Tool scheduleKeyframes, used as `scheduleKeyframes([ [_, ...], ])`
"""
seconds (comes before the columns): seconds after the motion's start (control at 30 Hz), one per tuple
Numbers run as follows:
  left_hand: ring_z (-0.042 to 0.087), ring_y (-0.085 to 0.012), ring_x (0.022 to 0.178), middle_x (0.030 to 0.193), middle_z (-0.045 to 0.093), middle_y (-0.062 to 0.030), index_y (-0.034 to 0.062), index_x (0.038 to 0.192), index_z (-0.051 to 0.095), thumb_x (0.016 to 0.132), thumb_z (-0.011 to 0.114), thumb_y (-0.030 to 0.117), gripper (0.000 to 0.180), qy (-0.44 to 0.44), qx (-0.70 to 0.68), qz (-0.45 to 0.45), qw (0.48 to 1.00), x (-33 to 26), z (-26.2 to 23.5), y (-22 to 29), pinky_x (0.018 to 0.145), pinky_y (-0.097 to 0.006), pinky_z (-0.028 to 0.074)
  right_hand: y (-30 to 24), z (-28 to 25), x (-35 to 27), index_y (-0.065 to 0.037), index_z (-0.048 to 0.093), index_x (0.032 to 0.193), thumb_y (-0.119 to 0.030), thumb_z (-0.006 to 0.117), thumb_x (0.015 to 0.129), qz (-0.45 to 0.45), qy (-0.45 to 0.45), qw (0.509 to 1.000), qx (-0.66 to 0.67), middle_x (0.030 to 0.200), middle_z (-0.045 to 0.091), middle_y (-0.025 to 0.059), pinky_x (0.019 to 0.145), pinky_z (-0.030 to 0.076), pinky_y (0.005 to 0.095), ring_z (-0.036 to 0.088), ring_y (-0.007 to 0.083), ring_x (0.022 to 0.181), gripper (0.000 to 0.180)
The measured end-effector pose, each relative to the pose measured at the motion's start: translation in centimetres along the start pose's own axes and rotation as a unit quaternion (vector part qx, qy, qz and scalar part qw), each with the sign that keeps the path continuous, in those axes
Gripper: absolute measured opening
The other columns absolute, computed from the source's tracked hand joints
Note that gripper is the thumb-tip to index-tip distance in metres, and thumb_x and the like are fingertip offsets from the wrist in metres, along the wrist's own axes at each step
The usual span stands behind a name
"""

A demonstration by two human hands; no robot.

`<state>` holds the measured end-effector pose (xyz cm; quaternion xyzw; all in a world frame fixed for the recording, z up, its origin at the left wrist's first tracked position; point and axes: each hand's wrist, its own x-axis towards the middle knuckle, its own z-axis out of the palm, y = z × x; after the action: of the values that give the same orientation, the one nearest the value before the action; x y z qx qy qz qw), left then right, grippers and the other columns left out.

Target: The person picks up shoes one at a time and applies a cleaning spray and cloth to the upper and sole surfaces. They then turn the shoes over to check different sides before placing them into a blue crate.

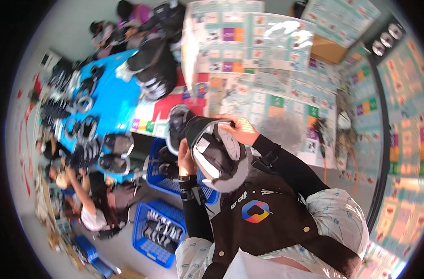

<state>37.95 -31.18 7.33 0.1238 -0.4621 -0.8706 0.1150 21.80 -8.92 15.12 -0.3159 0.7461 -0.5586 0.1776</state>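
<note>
In front of my chest I hold a black and grey cap (216, 153) with its inside turned up toward me. A pale grey brim curves along its lower right edge, and a small white label shows inside. My left hand (186, 160) is closed on the cap's left edge. My right hand (240, 130) grips the upper right edge, with the thumb side over the rim. Just behind, another dark cap with a pale edge (177, 125) is at the table's near side, partly hidden by the one I hold.
Printed sheets (272, 93) cover the table ahead, with a fuzzy grey pad (284, 132) on it. Stacked caps (154, 69) stand on a blue table (114, 116) at left. Two blue baskets (149, 253) with dark items stand low left. Several people work farther off.
</note>
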Motion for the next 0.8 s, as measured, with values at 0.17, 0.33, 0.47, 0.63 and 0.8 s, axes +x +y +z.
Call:
scheduleKeyframes([
  [0.17, 0.054, -0.0145, 0.123, 0.138, 0.056, -0.0090, 0.0048, 0.140, 0.051, 0.103, 0.055, 0.016, 0.039, -0.066, 0.174, -0.057, 0.981, 5.3, 9.6, -4.1, 0.096, -0.025, 0.046, 6.6, -6.9, -6.7, -0.007, 0.064, 0.126, -0.018, 0.067, 0.096, 0.112, 0.203, 0.969, -0.081, 0.107, 0.070, 0.0158, 0.081, 0.053, 0.0304, 0.069, 0.0195, 0.092, 0.032],
  [0.33, 0.063, -0.0129, 0.104, 0.121, 0.065, -0.0074, -0.0015, 0.131, 0.061, 0.092, 0.071, 0.009, 0.042, -0.111, 0.246, 0.006, 0.963, 6.6, 13.7, -12.2, 0.092, -0.026, 0.048, 9.6, -10.1, -13.1, -0.007, 0.063, 0.128, -0.023, 0.066, 0.096, 0.110, 0.264, 0.955, -0.079, 0.117, 0.069, 0.0130, 0.083, 0.053, 0.0321, 0.069, 0.0239, 0.094, 0.035],
  [0.47, 0.061, -0.0043, 0.082, 0.104, 0.068, 0.0008, 0.0036, 0.124, 0.067, 0.095, 0.069, 0.014, 0.031, -0.063, 0.230, -0.084, 0.967, 6.1, 15.9, -14.4, 0.060, -0.019, 0.046, 12.0, -13.3, -17.3, -0.007, 0.064, 0.128, -0.023, 0.064, 0.098, 0.119, 0.245, 0.962, 0.020, 0.116, 0.071, 0.0094, 0.083, 0.052, 0.0297, 0.067, 0.0160, 0.091, 0.033],
  [0.63, 0.058, -0.0043, 0.071, 0.090, 0.069, 0.0002, 0.0027, 0.118, 0.071, 0.090, 0.075, 0.022, 0.034, 0.036, 0.247, -0.144, 0.958, 6.3, 20.3, -14.4, 0.052, -0.020, 0.042, 14.2, -16.3, -18.3, -0.005, 0.069, 0.119, -0.023, 0.062, 0.100, 0.242, 0.249, 0.925, 0.151, 0.103, 0.070, 0.0021, 0.081, 0.052, 0.0258, 0.064, 0.0091, 0.089, 0.028],
  [0.8, 0.062, -0.0074, 0.073, 0.093, 0.072, -0.0047, 0.0008, 0.115, 0.072, 0.089, 0.076, 0.027, 0.037, 0.061, 0.345, -0.073, 0.934, 7.9, 23.4, -14.0, 0.053, -0.023, 0.047, 15.7, -18.9, -18.1, -0.002, 0.068, 0.120, -0.028, 0.065, 0.098, 0.225, 0.230, 0.850, 0.417, 0.108, 0.066, -0.0002, 0.073, 0.054, 0.0256, 0.063, 0.0081, 0.092, 0.034],
])
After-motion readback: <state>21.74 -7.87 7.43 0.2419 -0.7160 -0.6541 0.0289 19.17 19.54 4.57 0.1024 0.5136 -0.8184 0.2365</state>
